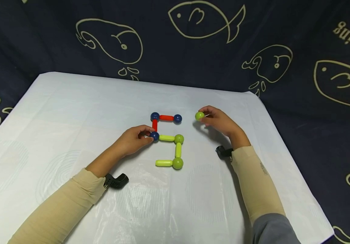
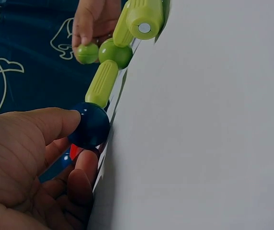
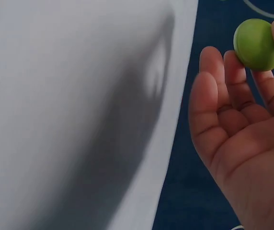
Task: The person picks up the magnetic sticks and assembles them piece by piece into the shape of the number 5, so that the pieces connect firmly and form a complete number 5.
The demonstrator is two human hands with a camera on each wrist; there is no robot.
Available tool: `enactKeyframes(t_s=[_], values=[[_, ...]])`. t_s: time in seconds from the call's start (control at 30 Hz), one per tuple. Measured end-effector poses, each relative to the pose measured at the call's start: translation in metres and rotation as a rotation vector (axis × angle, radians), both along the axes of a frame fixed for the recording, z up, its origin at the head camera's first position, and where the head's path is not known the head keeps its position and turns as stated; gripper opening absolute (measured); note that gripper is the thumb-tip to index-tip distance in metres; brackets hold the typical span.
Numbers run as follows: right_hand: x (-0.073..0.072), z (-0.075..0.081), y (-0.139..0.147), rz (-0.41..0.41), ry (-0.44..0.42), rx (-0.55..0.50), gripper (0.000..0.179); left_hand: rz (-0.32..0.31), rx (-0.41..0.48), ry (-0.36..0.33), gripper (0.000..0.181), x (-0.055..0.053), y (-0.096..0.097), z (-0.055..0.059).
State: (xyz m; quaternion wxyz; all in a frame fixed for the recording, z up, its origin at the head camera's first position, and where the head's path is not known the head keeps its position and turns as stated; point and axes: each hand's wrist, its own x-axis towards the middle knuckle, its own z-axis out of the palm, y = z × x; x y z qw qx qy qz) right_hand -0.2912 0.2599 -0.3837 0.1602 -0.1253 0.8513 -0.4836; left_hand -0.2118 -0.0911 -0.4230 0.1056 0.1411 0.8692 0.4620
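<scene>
My left hand pinches a dark blue ball between thumb and fingers, where a red rod and a yellow-green rod meet. This ball belongs to a zigzag of magnetic rods and balls lying on the table. Above it, a red rod links two more blue balls, the right one at the chain's far end. Below, green balls join yellow-green rods; the lowest rod has a free left end. Raised to the right of the chain, my right hand holds a loose green ball in its fingertips.
A white cover spreads over the table. Dark blue cloth with fish and whale drawings hangs behind and beside it. Black wrist mounts stick out from both sleeves near the tabletop.
</scene>
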Motion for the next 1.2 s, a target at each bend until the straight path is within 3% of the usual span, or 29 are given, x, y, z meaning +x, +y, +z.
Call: enactKeyframes(t_s=[0.23,0.73,1.2], values=[[0.018,0.011,-0.02,0.134,0.01,-0.015,0.033,0.006,0.008,-0.007,0.032,0.0,-0.001,0.0],[0.049,0.023,-0.046,0.281,0.021,0.002,0.029,-0.019,-0.004,0.016,0.031,-0.003,0.002,-0.001],[0.073,0.034,-0.075,0.455,0.067,-0.007,0.027,0.004,-0.015,-0.001,0.033,0.0,0.0,0.001]])
